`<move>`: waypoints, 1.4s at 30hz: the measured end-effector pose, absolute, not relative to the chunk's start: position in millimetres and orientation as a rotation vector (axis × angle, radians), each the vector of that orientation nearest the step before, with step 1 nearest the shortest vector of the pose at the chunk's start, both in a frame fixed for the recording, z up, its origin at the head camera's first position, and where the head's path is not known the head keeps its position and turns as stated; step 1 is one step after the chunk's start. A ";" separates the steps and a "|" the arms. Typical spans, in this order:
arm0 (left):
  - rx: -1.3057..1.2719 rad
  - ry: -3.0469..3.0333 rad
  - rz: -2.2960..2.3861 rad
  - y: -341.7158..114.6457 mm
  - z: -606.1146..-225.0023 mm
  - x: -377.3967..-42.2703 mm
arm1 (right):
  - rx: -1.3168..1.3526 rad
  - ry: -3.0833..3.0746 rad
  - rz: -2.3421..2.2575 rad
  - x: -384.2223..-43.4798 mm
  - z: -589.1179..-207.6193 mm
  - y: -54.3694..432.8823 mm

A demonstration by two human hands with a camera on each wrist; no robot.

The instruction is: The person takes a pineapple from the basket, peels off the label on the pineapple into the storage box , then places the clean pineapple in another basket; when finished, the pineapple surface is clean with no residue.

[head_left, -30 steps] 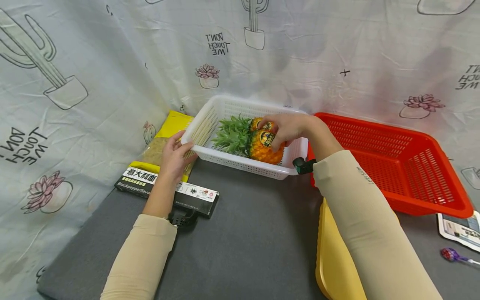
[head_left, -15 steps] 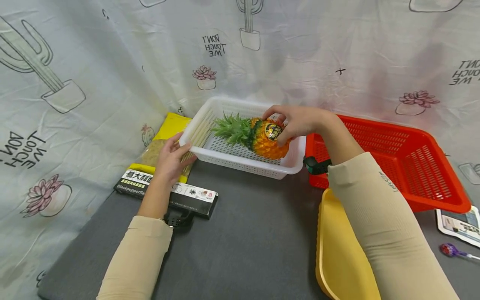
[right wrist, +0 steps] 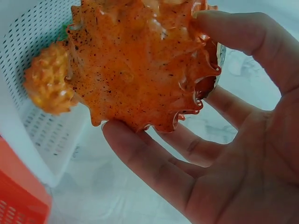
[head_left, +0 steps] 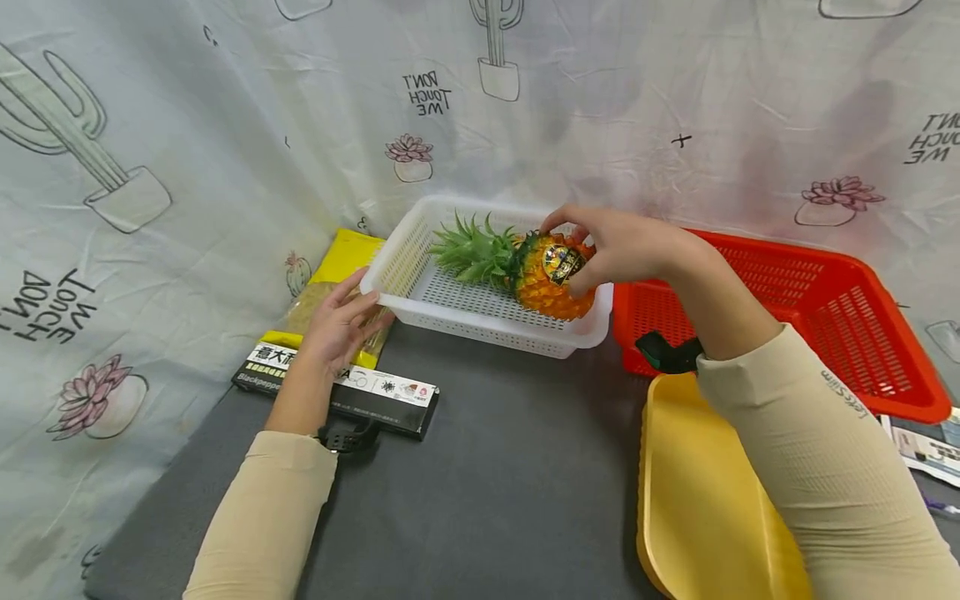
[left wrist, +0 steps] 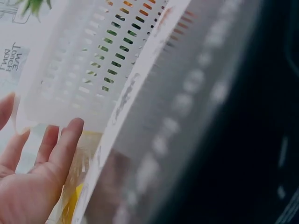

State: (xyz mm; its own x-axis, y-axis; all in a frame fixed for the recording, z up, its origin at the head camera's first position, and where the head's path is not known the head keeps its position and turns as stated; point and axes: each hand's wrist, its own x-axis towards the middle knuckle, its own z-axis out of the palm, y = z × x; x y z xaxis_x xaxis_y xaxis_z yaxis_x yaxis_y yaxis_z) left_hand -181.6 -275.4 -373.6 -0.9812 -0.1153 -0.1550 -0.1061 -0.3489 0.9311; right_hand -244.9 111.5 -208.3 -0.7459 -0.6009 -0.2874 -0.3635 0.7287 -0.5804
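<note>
My right hand holds a toy-like pineapple by its orange, spiky body, thumb on one side and fingers on the other. Its green leaves point left, and a round black-and-gold label shows on its side. The fruit is over the right part of a white perforated basket. In the right wrist view a second pineapple lies inside that basket, mostly covered in the head view. At the basket's left end, my left hand touches the wall and rim, its fingers fairly straight in the left wrist view.
A red basket stands right of the white one, with a yellow tray in front of it. Left lie a black pasta box and a yellow bag. A printed curtain hangs behind. A white packet lies far right.
My right hand has drawn the pineapple to the right and up from beside the other one. The left hand has stayed at the white basket's left end.
</note>
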 end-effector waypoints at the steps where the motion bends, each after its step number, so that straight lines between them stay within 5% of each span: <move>1: 0.299 -1.788 -2.558 -275.4 -372.9 -181.7 | -0.755 2.479 -0.687 -240.9 -206.7 112.7; 26: 0.202 -1.815 -2.590 -274.8 -370.3 -182.0 | -0.970 2.437 -0.741 -168.5 -229.6 143.8; 42: 0.188 -1.803 -2.590 -277.0 -370.6 -177.3 | -0.909 2.299 -0.615 -167.0 -274.9 137.1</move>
